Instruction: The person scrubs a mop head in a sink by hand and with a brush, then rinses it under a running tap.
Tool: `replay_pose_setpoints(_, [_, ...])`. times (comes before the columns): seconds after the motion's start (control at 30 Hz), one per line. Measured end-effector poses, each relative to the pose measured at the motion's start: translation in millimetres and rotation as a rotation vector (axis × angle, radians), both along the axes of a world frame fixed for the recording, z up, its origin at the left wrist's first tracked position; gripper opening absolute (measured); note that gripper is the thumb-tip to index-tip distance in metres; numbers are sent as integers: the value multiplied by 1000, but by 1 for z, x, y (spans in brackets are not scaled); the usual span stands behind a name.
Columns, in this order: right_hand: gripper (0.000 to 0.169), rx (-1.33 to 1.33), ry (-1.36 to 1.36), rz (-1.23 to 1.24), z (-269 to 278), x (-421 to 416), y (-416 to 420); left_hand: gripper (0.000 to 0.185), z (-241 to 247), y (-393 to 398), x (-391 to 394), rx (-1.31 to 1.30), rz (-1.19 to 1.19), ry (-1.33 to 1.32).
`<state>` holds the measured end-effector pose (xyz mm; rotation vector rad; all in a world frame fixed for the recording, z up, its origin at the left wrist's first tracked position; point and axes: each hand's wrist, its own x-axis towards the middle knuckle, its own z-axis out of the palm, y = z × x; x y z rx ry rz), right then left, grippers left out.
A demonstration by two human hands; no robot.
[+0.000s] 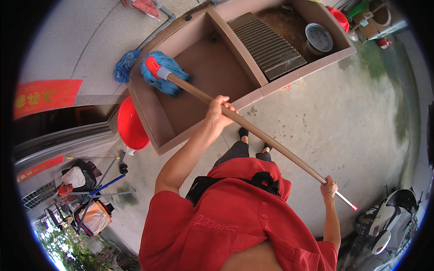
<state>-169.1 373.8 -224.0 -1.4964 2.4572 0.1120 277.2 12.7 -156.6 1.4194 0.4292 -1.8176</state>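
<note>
A mop with a long brown handle [271,140] slants across the view, its tip pointing down to the right. My left hand [220,111] wraps the handle near the basin's front wall. Lower on the right, my right hand [329,188] grips it close to its pale end, which has a red cap. The blue mop head [164,73] hangs at the left side of the brown left basin [210,74], partly over its wall. A red and grey socket joins head and handle. Whether the strands touch the basin is hard to tell.
Beside this basin, a ribbed washboard [268,45] and a metal pot [318,37] occupy the right compartment. A blue cloth [125,66] hangs at the left corner, above a red tub [132,125]. A folding rack [95,193] stands left; a white scooter [390,213] is parked right.
</note>
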Motion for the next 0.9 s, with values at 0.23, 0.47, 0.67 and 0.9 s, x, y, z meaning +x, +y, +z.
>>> replay_pose_setpoints(0.23, [20,-35,60,-57,20,-40,54,24,-1,29,-58,-42,-112,61])
replay_pose_setpoints(0.47, [17,-117,55,-107,9,-17,55,23,-4,5,-64,-38,-94,63])
replay_pose_setpoints(0.67, [18,-129,-7,-125,-8,-17,58,27,15,10,-69,-76,-86,7])
replay_pose_setpoints(0.9, [17,-122,-40,-35,-15,-30,38,30,41,27,-54,-93,-31,-6])
